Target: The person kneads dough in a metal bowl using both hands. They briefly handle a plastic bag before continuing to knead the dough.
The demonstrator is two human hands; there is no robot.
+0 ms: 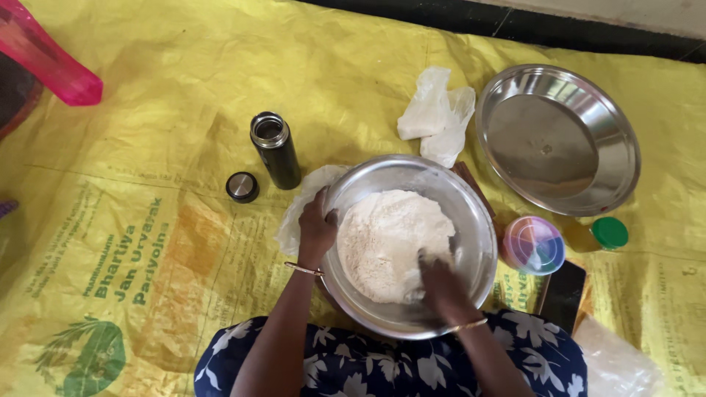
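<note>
A wide, round steel bowl (412, 246) heaped with pale flour (390, 242) sits on a yellow printed plastic sheet (147, 220) spread on the floor, just in front of the person's lap. The left hand (316, 228) grips the bowl's left rim; the right hand (441, 283) is dug into the flour, fingers curled. Left of the bowl stands an open black flask (276, 151) with its cap (242, 187) beside it. A shallow steel plate (557, 138) lies upper right.
</note>
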